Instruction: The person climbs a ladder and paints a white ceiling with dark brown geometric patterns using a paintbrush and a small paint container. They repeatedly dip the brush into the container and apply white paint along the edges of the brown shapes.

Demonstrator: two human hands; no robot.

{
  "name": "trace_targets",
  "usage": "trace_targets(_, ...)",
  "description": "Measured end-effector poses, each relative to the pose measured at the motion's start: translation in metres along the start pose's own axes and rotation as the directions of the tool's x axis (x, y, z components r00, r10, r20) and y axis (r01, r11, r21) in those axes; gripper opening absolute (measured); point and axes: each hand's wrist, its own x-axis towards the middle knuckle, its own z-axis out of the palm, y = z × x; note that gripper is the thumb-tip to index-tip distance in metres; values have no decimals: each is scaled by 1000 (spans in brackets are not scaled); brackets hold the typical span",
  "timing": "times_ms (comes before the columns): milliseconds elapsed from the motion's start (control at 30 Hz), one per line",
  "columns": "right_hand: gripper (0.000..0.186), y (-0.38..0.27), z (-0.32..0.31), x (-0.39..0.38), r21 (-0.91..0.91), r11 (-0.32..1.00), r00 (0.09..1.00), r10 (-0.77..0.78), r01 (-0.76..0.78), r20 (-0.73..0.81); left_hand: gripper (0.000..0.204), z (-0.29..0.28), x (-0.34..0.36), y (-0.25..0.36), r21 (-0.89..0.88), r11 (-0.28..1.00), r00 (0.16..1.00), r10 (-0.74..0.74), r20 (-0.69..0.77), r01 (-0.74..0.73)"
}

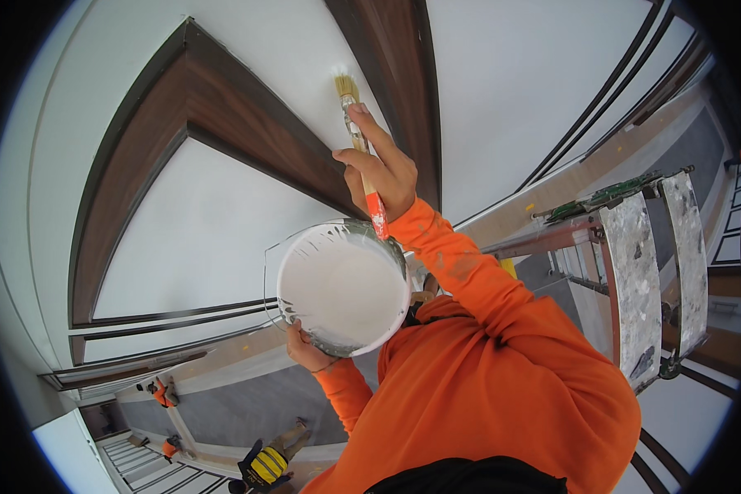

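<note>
My right hand [383, 165] grips a paintbrush [351, 115] with a paint-spattered, red-tipped handle; its yellowish bristles are at the white wall panel [329, 62], between two dark brown wood trims [222, 99]. Below it, my left hand [305, 350] holds a bucket [397, 288] by its side, with white paint [337, 284] in it and grey smears round the rim. The bucket's thin wire handle hangs at its left. My orange sleeves show on both forearms.
A paint-stained scaffold [638, 280] stands at the right. Far below, a person in a yellow vest [267, 465] and other people in orange [163, 393] are on the grey floor [247, 407]. Thin dark trim lines [173, 321] run along the wall.
</note>
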Motion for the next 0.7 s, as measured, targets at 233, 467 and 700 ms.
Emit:
trace_targets(233,22,-2,0,-7,4,1000,999,29,-29,-18,37,-9,7,-1,27,999,1000,19,13,-20)
trace_targets(467,23,-1,0,-15,3,998,998,65,-65,-14,35,0,0,4,6,1000,999,-16,28,16)
trace_targets(700,24,-1,0,-21,1,997,997,83,-83,-2,36,-5,3,3,15,1000,999,-21,31,20)
